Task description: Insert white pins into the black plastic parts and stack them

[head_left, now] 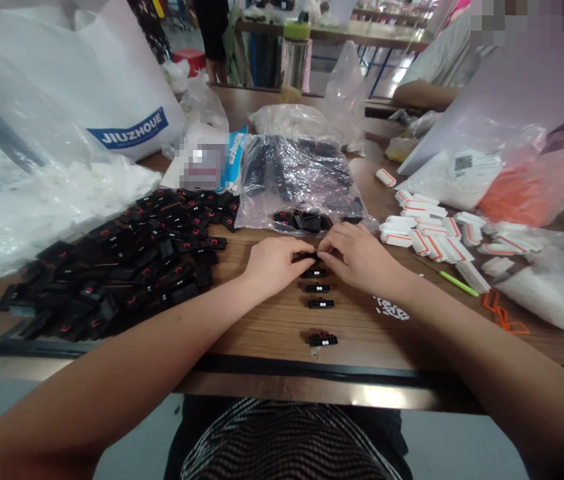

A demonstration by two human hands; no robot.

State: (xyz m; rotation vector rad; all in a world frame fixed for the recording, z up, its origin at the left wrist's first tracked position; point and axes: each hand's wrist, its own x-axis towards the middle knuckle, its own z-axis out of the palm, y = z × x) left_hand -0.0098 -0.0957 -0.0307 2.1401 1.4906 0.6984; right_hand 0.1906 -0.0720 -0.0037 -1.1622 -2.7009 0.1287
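My left hand (273, 263) pinches a small black connector housing (306, 255) just above the table, between thumb and fingers. At the housing's right end, my right hand (357, 253) has its thumb and fingertips pressed together; whatever they hold is hidden. Below the hands, more black connector housings (317, 289) lie in a column, with white dots on the near face and red bits on top. The nearest connector housing (323, 340) sits apart from the others, close to the table edge. Small white pieces (391, 309) are scattered under my right forearm.
A large heap of black housings (162, 250) spreads at left, beside plastic bags (37, 180). A clear bag of black parts (297, 177) lies ahead. To the right are white-and-orange pieces (429, 227), a yellow-green tool (457, 283) and orange strips (505, 313). A bottle (295, 63) stands behind.
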